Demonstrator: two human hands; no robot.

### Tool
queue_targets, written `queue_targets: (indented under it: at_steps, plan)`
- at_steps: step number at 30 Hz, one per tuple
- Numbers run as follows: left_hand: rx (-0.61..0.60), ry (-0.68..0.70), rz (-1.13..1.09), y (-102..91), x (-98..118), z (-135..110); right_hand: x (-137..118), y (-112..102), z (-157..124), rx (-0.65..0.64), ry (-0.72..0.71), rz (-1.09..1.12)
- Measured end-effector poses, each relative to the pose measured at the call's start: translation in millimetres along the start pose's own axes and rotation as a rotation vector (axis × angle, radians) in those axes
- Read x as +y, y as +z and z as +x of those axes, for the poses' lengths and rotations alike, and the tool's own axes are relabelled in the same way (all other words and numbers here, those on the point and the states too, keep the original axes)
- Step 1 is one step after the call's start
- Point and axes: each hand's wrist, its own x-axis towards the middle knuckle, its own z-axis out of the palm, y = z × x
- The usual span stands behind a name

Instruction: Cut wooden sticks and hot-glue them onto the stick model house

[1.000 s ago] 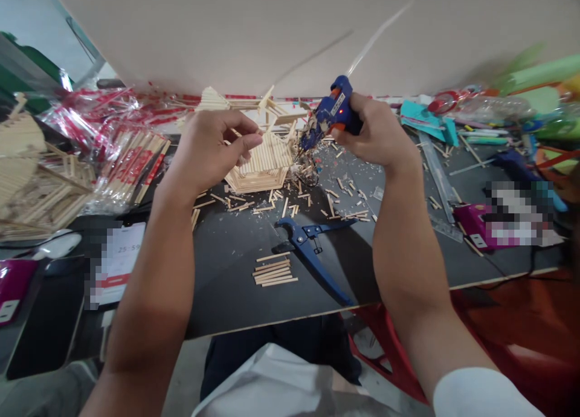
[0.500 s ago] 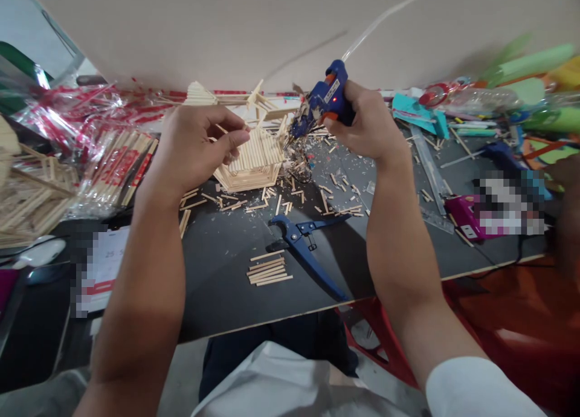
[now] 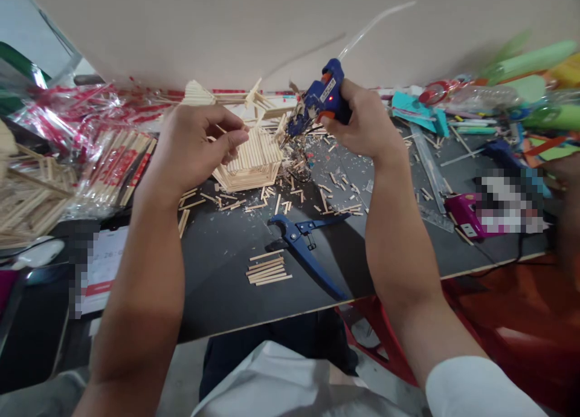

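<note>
My right hand [image 3: 369, 118] is wrapped round a blue hot glue gun [image 3: 324, 100] with a lit red light. A long clear glue stick [image 3: 374, 23] sticks out of its back, and its stringy, glue-crusted nozzle end points down and left. My left hand [image 3: 202, 139] is pinched closed; what its fingertips hold is too small to make out. It hovers at the left of a wooden-stick model [image 3: 254, 163] with a slatted top and stacked sides, partly covering it. Nearer to me lie a blue cutter [image 3: 308, 254] and a row of short wooden sticks [image 3: 269, 271].
Wooden scraps [image 3: 333, 193] litter the dark table [image 3: 217, 308]. To the left are wrapped chopsticks [image 3: 120, 163], more stick structures [image 3: 34, 193] and a phone [image 3: 102, 266]. To the right lie a clear ruler [image 3: 428, 163], a magenta power strip [image 3: 464, 211] and another person's hand [image 3: 564, 169].
The glue gun and my right hand have shifted very slightly left and down. My left hand keeps its pinch in nearly the same place.
</note>
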Motion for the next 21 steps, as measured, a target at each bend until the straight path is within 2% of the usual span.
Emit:
queue_targets:
  at_steps: [14,21]
  plan:
    - [-0.006,0.003,0.014,0.2,0.4,0.6,2.7,0.4,-0.2,0.034,-0.017,-0.032]
    - [-0.007,-0.005,-0.025,1.6,-4.3,0.4,2.7,-2.9,-0.3,0.015,0.042,-0.119]
